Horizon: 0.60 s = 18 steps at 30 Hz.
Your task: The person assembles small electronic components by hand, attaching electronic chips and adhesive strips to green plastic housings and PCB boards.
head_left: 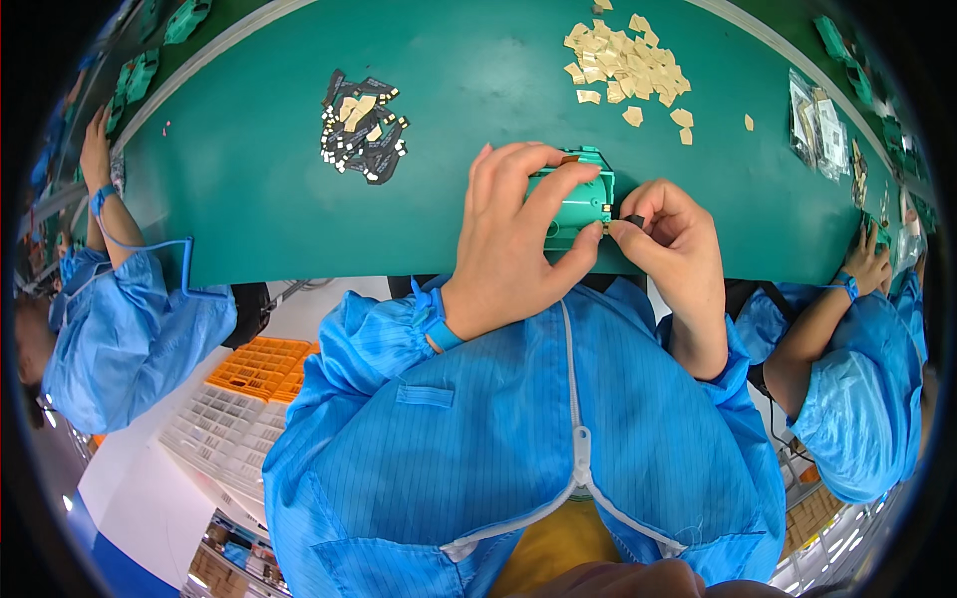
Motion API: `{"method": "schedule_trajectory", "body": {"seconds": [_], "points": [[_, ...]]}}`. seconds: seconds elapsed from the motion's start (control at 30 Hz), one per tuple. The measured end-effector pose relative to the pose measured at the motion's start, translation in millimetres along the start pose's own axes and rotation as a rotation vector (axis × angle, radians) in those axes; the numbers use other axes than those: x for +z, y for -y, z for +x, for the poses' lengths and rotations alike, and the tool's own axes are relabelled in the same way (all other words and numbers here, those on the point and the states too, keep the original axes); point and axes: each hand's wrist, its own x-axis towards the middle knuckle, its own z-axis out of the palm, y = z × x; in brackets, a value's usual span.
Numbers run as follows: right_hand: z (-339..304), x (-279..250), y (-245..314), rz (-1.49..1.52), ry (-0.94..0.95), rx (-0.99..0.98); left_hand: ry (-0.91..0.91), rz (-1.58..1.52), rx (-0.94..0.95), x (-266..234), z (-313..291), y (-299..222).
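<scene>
My left hand (513, 244) is closed around a green plastic housing (581, 207), fingers over its far side and thumb along its near edge. The housing rests by the table's near edge, in front of my chest. At its right side my right hand (683, 244) pinches a small black strip (635, 220) between thumb and fingers. The strip's end lies close to a small gold-coloured part at the housing's corner; whether they touch is hard to see. My palm and fingers hide much of the housing.
On the green table (449, 120) lie a heap of black flexible strips (374, 164) with white ends and a scatter of beige pieces (623, 60). Clear bags (817, 125) sit far right. Co-workers' arms (120, 224) flank me. Orange crates (261, 367) stand lower left.
</scene>
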Motion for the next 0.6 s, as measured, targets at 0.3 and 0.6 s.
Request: {"method": "schedule_trajectory", "body": {"seconds": [0.3,0.6], "points": [[1.3,-6.2,1.2,0.008,0.018,0.038,0.010,0.005,-0.014,-2.1,3.3,-2.6],[0.9,-7.1,1.4,-0.042,0.022,0.026,-0.007,-0.002,-0.021,0.1,2.2,-3.1]]}}
